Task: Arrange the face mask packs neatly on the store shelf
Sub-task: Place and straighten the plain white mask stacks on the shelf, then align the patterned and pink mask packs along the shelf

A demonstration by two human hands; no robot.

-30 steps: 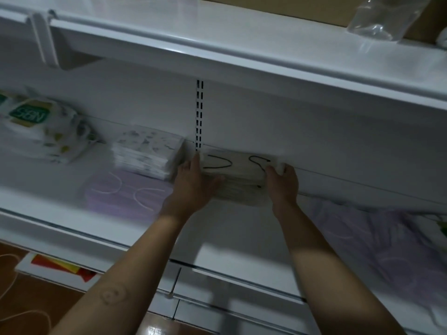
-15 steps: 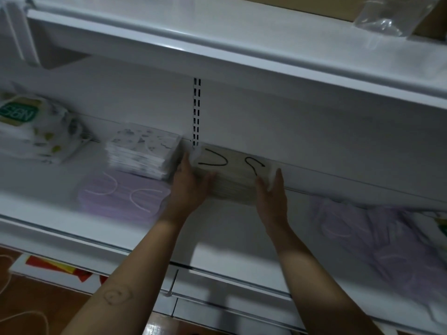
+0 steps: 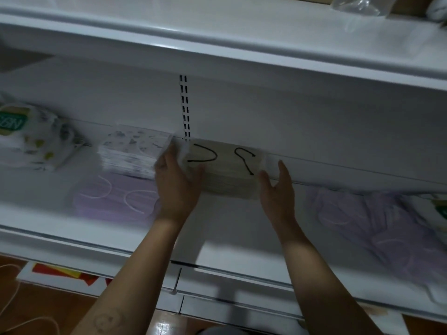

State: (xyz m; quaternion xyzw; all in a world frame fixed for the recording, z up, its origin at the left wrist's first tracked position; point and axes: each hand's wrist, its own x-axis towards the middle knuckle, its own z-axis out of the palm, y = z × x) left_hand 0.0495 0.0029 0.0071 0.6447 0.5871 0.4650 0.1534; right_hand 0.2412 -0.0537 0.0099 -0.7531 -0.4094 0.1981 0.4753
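A beige face mask pack [image 3: 225, 170] with black ear loops lies against the back wall of the white shelf [image 3: 229, 228]. My left hand [image 3: 177, 187] presses its left end with straight fingers, thumb on the front. Just off the pack's right end, my right hand [image 3: 278, 192] has its fingers straight. A patterned white pack [image 3: 134, 153] stands directly left of the beige one. A purple pack [image 3: 113, 201] lies in front of the patterned pack. At the far left is a white pack with a green label [image 3: 31, 139].
Loose purple mask packs [image 3: 377, 223] lie heaped at the shelf's right end. The upper shelf [image 3: 242, 39] overhangs close above and carries a clear plastic bag [image 3: 355, 8]. A slotted upright [image 3: 184, 107] runs down the back wall. Below is a wooden floor with a colourful box [image 3: 63, 274].
Both hands pushed the beige pack leftward against the patterned pack. My right hand has come off its right end and spread its fingers; the left stays on it.
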